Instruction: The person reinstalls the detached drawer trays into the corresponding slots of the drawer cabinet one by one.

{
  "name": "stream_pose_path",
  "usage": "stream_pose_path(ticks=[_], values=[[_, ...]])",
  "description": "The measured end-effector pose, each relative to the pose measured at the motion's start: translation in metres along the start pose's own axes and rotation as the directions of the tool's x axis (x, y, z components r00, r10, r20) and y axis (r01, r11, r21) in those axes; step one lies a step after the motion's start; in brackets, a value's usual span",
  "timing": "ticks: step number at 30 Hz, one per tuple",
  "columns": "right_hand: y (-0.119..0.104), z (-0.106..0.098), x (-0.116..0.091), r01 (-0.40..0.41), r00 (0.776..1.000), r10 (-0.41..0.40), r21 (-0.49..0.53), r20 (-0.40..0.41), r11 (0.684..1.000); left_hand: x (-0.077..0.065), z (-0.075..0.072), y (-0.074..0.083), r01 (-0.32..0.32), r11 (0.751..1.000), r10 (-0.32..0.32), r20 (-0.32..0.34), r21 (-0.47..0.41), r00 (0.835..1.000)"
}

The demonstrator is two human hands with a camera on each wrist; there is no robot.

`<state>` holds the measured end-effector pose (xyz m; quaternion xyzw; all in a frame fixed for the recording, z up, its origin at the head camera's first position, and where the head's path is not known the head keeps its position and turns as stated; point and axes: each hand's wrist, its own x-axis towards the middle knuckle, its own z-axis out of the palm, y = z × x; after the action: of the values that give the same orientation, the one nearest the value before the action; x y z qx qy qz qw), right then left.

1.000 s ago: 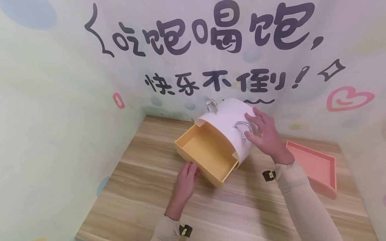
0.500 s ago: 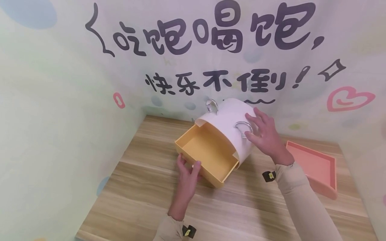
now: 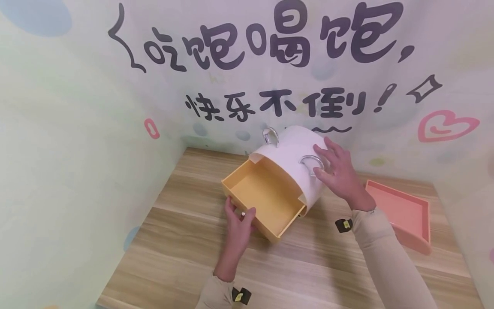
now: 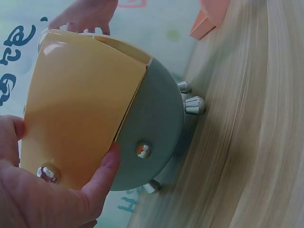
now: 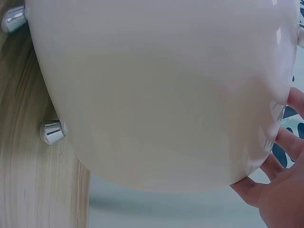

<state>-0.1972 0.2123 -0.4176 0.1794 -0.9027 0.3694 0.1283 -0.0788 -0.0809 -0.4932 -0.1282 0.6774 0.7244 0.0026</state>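
Note:
A rounded white cabinet (image 3: pixel 293 154) with silver ring handles (image 3: pixel 311 164) on top stands on the wooden table. Its yellow drawer (image 3: pixel 262 193) juts out toward me, and nothing shows inside it. My left hand (image 3: pixel 237 227) holds the front of this drawer, thumb and fingers spread around a small silver knob (image 4: pixel 48 173). Below the yellow front, the left wrist view shows a grey-green drawer (image 4: pixel 152 128) with its own knob. My right hand (image 3: pixel 339 171) rests on the cabinet's top right, fingers spread and touching the shell near a ring handle.
A pink drawer-like tray (image 3: pixel 401 210) lies on the table (image 3: pixel 173 240) to the right, beside my right forearm. Silver feet (image 4: pixel 194 105) hold up the cabinet. A printed wall cloth (image 3: pixel 231 141) rises right behind it.
My left hand has shifted up along the drawer front, fingers now around the knob. The yellow drawer has come slightly farther out to the left. My right hand stays put.

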Motion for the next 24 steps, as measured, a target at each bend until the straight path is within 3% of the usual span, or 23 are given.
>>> stream_pose_path(ticks=[24], values=[[-0.0006, -0.0020, 0.0036, -0.062, 0.998, 0.060, 0.067, 0.029, 0.996, -0.0031, -0.0057, 0.0037, 0.026, 0.998, -0.027, 0.014, 0.060, 1.000]])
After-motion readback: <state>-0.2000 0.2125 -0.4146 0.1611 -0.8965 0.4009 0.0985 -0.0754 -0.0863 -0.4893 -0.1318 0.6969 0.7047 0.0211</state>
